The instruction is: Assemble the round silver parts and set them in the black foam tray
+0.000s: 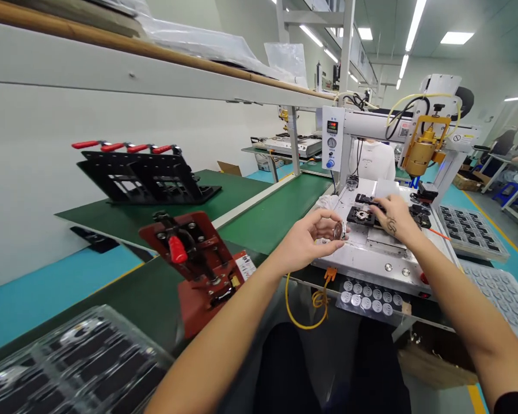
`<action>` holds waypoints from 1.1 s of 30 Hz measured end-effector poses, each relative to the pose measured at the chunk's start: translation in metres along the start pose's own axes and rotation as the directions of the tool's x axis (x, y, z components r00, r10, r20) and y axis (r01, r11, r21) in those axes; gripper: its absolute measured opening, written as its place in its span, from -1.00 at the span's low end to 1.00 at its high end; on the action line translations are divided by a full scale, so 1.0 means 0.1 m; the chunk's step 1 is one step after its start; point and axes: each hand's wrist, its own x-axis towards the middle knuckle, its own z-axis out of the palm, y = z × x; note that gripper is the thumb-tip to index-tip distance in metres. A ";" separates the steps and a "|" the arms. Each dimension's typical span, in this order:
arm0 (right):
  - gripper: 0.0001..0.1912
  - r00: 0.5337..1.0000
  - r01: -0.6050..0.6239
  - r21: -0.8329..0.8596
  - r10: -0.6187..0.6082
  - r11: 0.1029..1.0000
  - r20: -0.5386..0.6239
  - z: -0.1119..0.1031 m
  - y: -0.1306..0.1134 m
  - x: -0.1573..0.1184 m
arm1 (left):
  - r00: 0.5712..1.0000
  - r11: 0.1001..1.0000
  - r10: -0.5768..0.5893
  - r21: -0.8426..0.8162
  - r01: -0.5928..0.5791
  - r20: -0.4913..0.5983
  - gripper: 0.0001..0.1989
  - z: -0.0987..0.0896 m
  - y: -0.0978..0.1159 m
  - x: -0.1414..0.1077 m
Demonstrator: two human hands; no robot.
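Observation:
My left hand (311,240) pinches a small round metal part (339,230), like a watch case, between thumb and fingers in front of the machine bed. My right hand (392,215) is at the black fixture (354,217) on the bed, thumb and fingers curled down at its right end. What lies between those fingertips is hidden. A round silvery piece (362,215) sits in the fixture, left of my right fingertips. Above and behind my right hand, a gold dispensing head (419,152) hangs from the machine's gantry.
A red clamp jig (205,259) stands left of my left arm. Trays of parts lie at the lower left (107,351) and right (475,233). A sheet of round stickers (371,299) hangs at the machine's front edge, near a looped yellow cable (308,328). A person (373,161) is behind the machine.

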 end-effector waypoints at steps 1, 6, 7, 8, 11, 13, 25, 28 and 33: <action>-0.61 0.996 0.005 0.005 -0.005 1.000 -0.087 -0.11 0.05 -0.21 | 1.000 1.000 -0.025 -0.012 0.025 -0.010 -0.60 0.04 -0.01 -0.07; -0.73 0.872 -0.133 0.049 0.140 0.990 -0.468 -0.44 0.54 -1.56 | 0.988 0.990 -0.124 0.061 0.130 -0.095 -0.61 0.18 -0.17 -0.56; -0.71 0.859 -0.204 0.045 0.201 0.978 -0.471 -0.44 0.65 -1.80 | 0.983 0.985 -0.153 0.069 0.161 -0.100 -0.61 0.23 -0.22 -0.64; -0.66 0.846 -0.268 0.043 0.256 0.963 -0.468 -0.41 0.75 -2.01 | 0.977 0.978 -0.190 0.068 0.196 -0.093 -0.60 0.29 -0.28 -0.70; -0.52 0.802 -0.400 0.062 0.382 0.914 -0.460 -0.23 0.93 -2.39 | 0.958 0.957 -0.288 0.041 0.288 -0.009 -0.59 0.54 -0.45 -0.78; -0.52 0.756 -0.439 0.086 0.419 0.894 -0.503 -0.09 0.89 -2.50 | 0.950 0.952 -0.304 0.055 0.300 0.078 -0.59 0.76 -0.59 -0.78; -0.73 0.996 -0.073 0.290 0.054 0.954 0.075 0.82 0.23 -2.70 | 0.816 0.972 -0.232 0.163 0.170 0.529 -0.63 1.61 -1.48 -0.69; -0.69 0.995 -0.063 0.266 0.041 0.962 0.087 0.88 0.27 -2.73 | 0.805 0.967 -0.255 0.143 0.211 0.536 -0.63 1.58 -1.49 -0.68; -0.69 0.999 -0.020 0.285 0.012 0.958 0.031 1.02 0.36 -2.84 | 0.774 0.959 -0.282 0.138 0.248 0.567 -0.63 1.54 -1.46 -0.65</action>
